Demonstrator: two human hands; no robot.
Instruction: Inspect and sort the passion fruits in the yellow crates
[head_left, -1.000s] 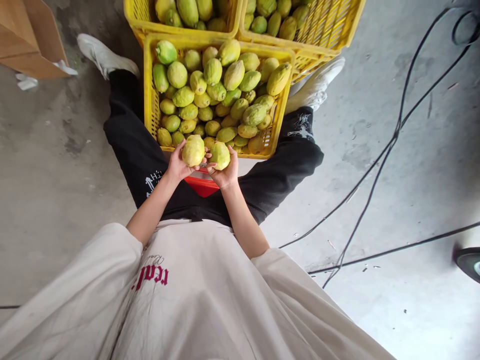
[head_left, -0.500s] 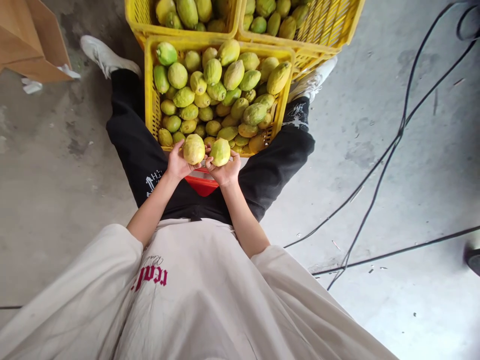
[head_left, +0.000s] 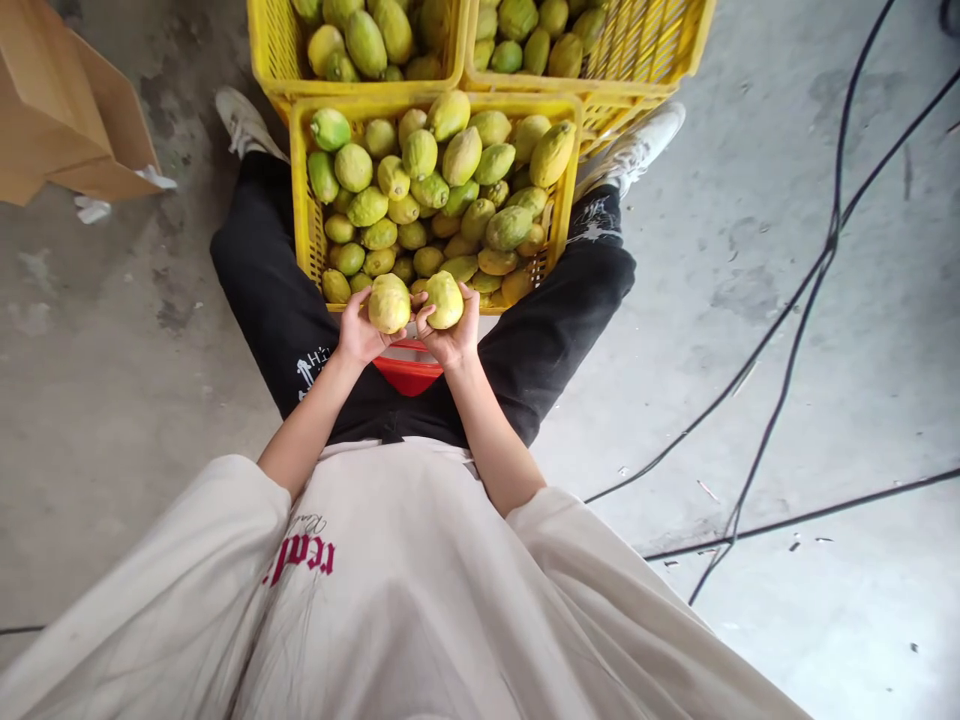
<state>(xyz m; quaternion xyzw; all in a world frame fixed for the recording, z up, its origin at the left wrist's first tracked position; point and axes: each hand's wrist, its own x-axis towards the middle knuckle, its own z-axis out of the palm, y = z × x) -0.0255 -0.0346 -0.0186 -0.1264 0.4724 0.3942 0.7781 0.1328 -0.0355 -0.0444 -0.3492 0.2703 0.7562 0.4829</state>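
Observation:
My left hand (head_left: 357,330) is wrapped round a pale yellow-green fruit (head_left: 388,303), and my right hand (head_left: 451,338) cups a second, similar fruit (head_left: 445,299). The two fruits sit side by side, almost touching, just above the near edge of a yellow crate (head_left: 302,215) heaped with several green and yellow fruits. The crate stands on the floor between my legs.
Two more yellow crates (head_left: 264,45) (head_left: 645,60) of fruit stand behind the first. A red seat (head_left: 405,372) shows under me. A cardboard box (head_left: 64,110) lies at the upper left. Black cables (head_left: 787,320) cross the concrete floor on the right.
Both hands have stayed together over the crate's near edge, turning the fruits slightly. The camera has tilted, so the scene has shifted a little.

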